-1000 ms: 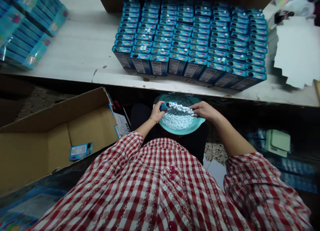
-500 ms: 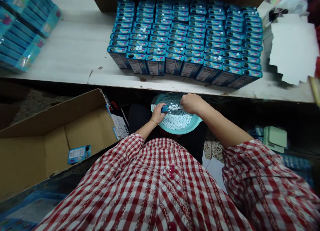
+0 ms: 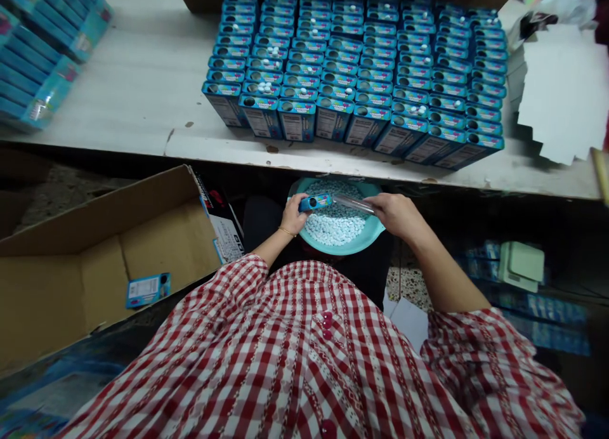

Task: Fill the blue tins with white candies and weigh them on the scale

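At centre I have the left hand pinching a small blue printed box, the right hand gripping a clear narrow scoop at its three o'clock; this box's fill I can't tell. At twelve, stray white pellets on upright blue boxes suggest some are done; plenty are left in the round turquoise plastic bowl.

Red & wht check shirt w/ dk pink btns, elbow-len. sleeves; thin gold bracelet at 11 o'clock from btns; dk pants.
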### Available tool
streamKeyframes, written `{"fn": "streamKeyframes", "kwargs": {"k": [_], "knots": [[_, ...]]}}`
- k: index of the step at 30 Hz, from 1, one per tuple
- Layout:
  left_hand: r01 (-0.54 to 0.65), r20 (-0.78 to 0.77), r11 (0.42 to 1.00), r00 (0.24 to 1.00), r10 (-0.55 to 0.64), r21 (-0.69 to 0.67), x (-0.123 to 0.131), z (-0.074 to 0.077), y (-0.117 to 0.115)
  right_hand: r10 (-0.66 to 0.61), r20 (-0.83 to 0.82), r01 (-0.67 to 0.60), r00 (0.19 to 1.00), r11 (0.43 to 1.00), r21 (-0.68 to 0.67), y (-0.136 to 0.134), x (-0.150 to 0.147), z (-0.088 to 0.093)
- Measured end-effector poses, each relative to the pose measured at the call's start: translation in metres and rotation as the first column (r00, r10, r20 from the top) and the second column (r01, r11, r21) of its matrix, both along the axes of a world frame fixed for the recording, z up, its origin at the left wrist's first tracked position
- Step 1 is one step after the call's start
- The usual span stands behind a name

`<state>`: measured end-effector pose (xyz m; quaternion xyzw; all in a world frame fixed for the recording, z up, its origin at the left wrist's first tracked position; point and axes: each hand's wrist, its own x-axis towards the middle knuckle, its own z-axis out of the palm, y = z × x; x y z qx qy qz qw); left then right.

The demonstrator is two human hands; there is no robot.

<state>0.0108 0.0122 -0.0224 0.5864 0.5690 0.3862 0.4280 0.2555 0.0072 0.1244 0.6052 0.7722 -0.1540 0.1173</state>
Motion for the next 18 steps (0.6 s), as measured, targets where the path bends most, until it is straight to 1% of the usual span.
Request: {"fn": "streamKeyframes", "kwargs": {"k": [2, 4, 6, 8, 10, 12, 15, 18], "knots": [[-0.085, 0.055, 0.996, 0.995, 0.086, -0.017, -0.008, 0.000, -0.003, -0.103, -0.005, 0.103, 0.995, 0.994, -0.032, -0.003, 0.007, -0.037], [-0.141, 0.098, 0.989, 0.985, 0.145, -0.046, -0.014, 0.000, -0.006, -0.181, 0.061, 0.187, 0.982, 0.976, -0.113, -0.007, 0.000, -0.080], [-0.164, 0.130, 0.984, 0.977, 0.172, -0.070, -0.016, 0.000, -0.006, -0.191, 0.085, 0.204, 0.978, 0.958, -0.202, -0.012, -0.019, -0.119], [-0.179, 0.155, 0.980, 0.969, 0.190, -0.084, -0.016, -0.001, -0.006, -0.175, 0.054, 0.183, 0.983, 0.951, -0.249, -0.018, -0.039, -0.145], [-0.188, 0.165, 0.978, 0.966, 0.201, -0.089, -0.016, -0.002, -0.005, -0.161, -0.003, 0.154, 0.987, 0.948, -0.279, -0.021, -0.051, -0.159], [-0.186, 0.161, 0.979, 0.967, 0.198, -0.084, -0.016, -0.003, -0.003, -0.161, -0.064, 0.134, 0.985, 0.940, -0.315, -0.022, -0.052, -0.166], [-0.189, 0.161, 0.979, 0.967, 0.198, -0.070, -0.018, -0.001, -0.001, -0.186, -0.160, 0.118, 0.969, 0.926, -0.359, -0.019, -0.038, -0.167], [-0.208, 0.179, 0.976, 0.960, 0.217, -0.063, -0.021, 0.003, 0.001, -0.219, -0.236, 0.118, 0.947, 0.918, -0.379, -0.016, -0.018, -0.160]]}}
